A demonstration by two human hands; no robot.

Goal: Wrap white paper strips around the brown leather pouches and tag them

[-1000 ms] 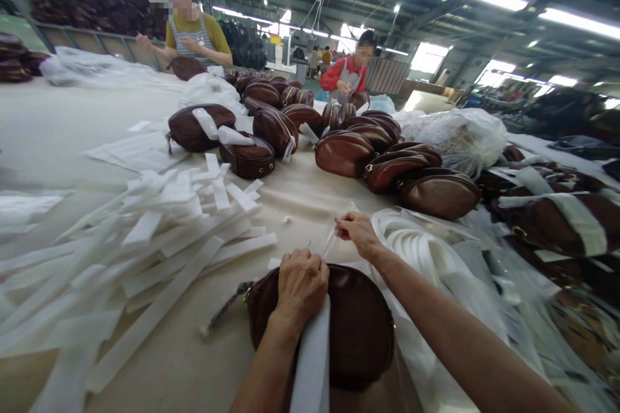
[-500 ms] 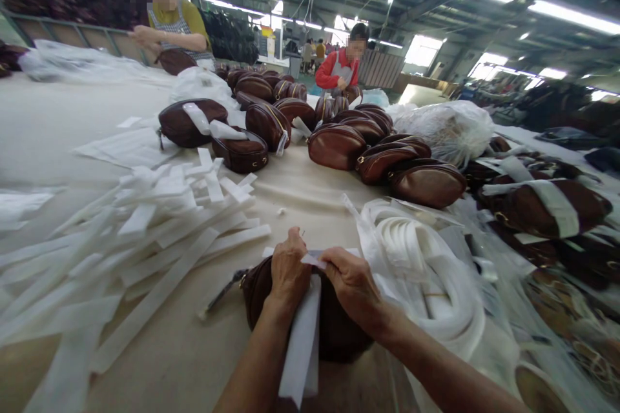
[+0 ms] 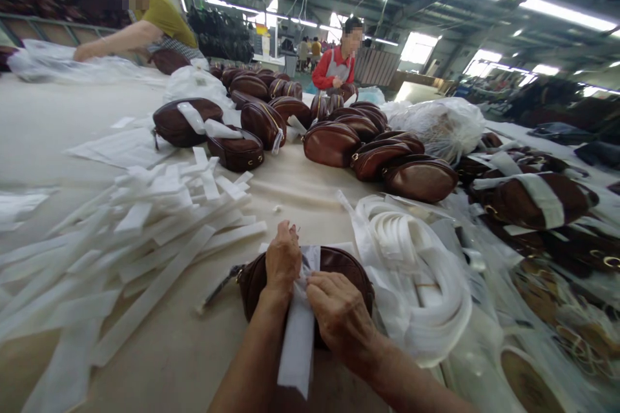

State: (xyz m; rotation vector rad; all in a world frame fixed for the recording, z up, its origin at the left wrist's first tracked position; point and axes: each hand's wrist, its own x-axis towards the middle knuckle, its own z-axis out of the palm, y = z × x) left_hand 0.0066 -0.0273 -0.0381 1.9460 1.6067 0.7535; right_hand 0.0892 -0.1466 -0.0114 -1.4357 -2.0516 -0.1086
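A dark brown oval leather bag [image 3: 345, 263] lies on the table in front of me, a zipper pull wrapped in plastic at its left end. A white strip [image 3: 296, 350] of soft wrapping material runs across its middle, with a loose end hanging toward me. My left hand [image 3: 283, 259] presses on the bag at the strip's left side, fingers curled together and pinching the strip's edge. Closed on the same strip, my right hand [image 3: 339, 310] pinches it with thumb and index finger near the middle of the bag. The hands partly hide the bag's front.
Loose white strips [image 3: 169, 251] spread over the left of the table. A coil of white strip [image 3: 411, 271] lies at right. Several brown bags [image 3: 332, 144] stand behind, others wrapped [image 3: 542, 200] at far right. Two co-workers, one in yellow [image 3: 169, 19], one in red [image 3: 327, 68], work beyond.
My right hand has drawn the strip's end down toward me over the bag, exposing the bag's upper right. My left hand stays nearly in place. The co-worker in yellow has reached left.
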